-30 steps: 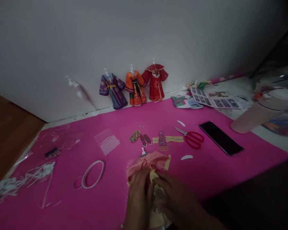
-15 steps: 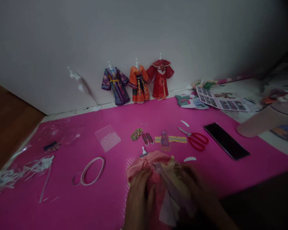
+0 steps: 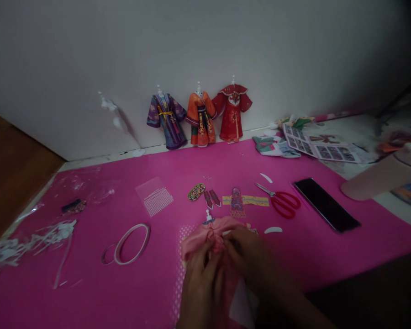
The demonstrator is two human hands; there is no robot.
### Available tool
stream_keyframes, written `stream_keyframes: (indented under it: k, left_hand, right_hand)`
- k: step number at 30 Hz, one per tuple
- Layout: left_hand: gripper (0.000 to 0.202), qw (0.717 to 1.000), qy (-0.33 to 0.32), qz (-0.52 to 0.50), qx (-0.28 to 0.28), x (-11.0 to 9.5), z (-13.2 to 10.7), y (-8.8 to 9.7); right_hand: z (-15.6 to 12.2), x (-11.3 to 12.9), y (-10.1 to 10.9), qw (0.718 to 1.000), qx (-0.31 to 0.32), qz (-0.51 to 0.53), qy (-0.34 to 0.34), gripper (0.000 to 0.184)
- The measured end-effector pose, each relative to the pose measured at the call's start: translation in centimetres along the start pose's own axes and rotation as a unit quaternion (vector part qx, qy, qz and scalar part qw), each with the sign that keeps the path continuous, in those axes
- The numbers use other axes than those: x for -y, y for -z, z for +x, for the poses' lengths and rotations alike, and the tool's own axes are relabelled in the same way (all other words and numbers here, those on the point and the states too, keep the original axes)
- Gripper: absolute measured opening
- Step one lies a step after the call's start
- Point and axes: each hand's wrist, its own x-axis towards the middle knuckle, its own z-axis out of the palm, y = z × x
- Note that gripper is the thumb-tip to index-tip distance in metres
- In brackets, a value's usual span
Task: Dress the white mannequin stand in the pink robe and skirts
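Observation:
A small pink paper robe [image 3: 208,230] on a tiny white stand lies on the pink mat [image 3: 157,283] near the front edge. Both my hands rest on it: my left hand [image 3: 200,285] presses its lower left part, and my right hand [image 3: 253,262] covers its right side with fingers curled onto the paper. A white paper piece [image 3: 241,306] shows below my hands. Just beyond the robe lie small printed paper parts [image 3: 238,201] and an oval patterned piece [image 3: 196,192].
Three finished paper robes, purple [image 3: 166,119], orange [image 3: 201,118] and red [image 3: 233,111], stand against the wall. Red scissors [image 3: 281,201], a black phone [image 3: 326,211], a tape ring [image 3: 130,237], a dotted sheet [image 3: 155,196], paper scraps [image 3: 30,242] and an instruction sheet [image 3: 320,147] lie around.
The yellowish patterned piece that my right hand lifted half a second ago is out of sight now. My right hand has come down onto the pink robe. The view shifted slightly.

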Motion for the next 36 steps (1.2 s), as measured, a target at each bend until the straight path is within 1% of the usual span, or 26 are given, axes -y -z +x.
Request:
stream_keyframes:
  k: [3, 6, 10, 15, 19, 22, 27, 30, 32, 34, 36]
  left_hand:
    - [0.041, 0.997, 0.051, -0.053, 0.009, -0.1, -0.1, 0.0]
    - [0.039, 0.998, 0.054, -0.039, 0.006, 0.0, -0.1, 0.0]
    - [0.040, 1.000, -0.001, 0.029, -0.001, 0.7, -0.2, -0.1]
    - [0.040, 0.996, -0.046, 0.079, 0.007, 1.1, -0.1, 0.0]
    - [0.040, 0.990, -0.092, 0.109, 0.018, 1.1, 0.1, 0.4]
    - [0.037, 0.984, -0.121, 0.126, 0.016, 1.1, 0.5, 0.7]
    - [0.034, 0.979, -0.150, 0.134, 0.023, 0.8, 1.1, 1.2]
    - [0.037, 0.980, -0.148, 0.127, 0.041, 0.7, 1.2, 1.3]
    - [0.038, 0.985, -0.132, 0.100, 0.052, 0.8, 1.0, 1.3]
    - [0.038, 0.992, -0.092, 0.052, 0.063, 0.9, 0.8, 1.2]
    - [0.036, 0.996, -0.050, 0.014, 0.069, 0.9, 0.8, 1.2]
  right_hand:
    - [0.7, 0.0, -0.1, 1.000, 0.010, -0.010, -0.006, 0.017]
    - [1.3, -0.1, 0.0, 0.999, 0.023, -0.022, -0.026, 0.015]
    - [2.6, -0.4, 0.2, 0.997, 0.029, -0.041, -0.055, 0.009]
    - [4.0, -0.3, 0.3, 0.997, 0.052, -0.032, -0.042, 0.013]
    - [4.3, -0.2, 0.6, 0.997, 0.066, -0.017, -0.043, 0.013]
    - [4.4, -0.3, 0.7, 0.996, 0.076, 0.004, -0.034, 0.011]
    - [4.6, -0.5, 0.8, 0.995, 0.086, -0.034, -0.027, 0.009]
    - [4.4, -0.2, 0.9, 0.995, 0.093, -0.046, -0.012, 0.009]
    - [4.2, 0.1, 1.0, 0.992, 0.105, -0.064, 0.006, 0.011]
    - [4.1, 0.4, 1.2, 0.989, 0.118, -0.090, 0.015, 0.014]
    - [4.2, 0.7, 1.3, 0.986, 0.127, -0.105, 0.010, 0.012]
